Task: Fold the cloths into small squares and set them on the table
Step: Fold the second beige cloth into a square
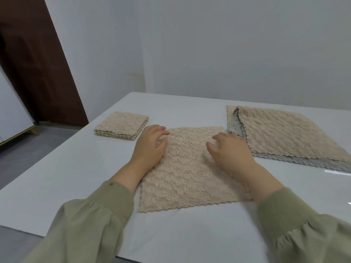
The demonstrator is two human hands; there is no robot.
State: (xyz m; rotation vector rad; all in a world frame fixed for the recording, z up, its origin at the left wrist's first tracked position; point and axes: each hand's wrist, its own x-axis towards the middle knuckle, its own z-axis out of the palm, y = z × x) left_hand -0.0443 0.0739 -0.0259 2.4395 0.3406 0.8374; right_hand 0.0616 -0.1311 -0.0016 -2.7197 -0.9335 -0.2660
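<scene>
Green sleeves (91,221) closest, low in view. Tan cloth (190,179) lies flat on white table (57,177), between both wrists. Left hand (150,147) rests on cloth's left side, fingers loose and a bit bent, grabbing nothing. Right hand (231,152) rests on right side, fingers spread and loose, grabbing nothing. Cloth's far edge reaches past fingertips. Folded square (121,125) sits far left, apart from cloth. Pile (284,133) of flat tan and grey cloths sits just beside cloth's far right corner.

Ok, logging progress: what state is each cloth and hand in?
Middle beige fluffy cloth: flat, not yet folded small
Small beige cloth square: folded, at left
Beige and grey cloth pile: unfolded, at right
Left hand: rests on middle cloth
Right hand: rests on middle cloth
</scene>
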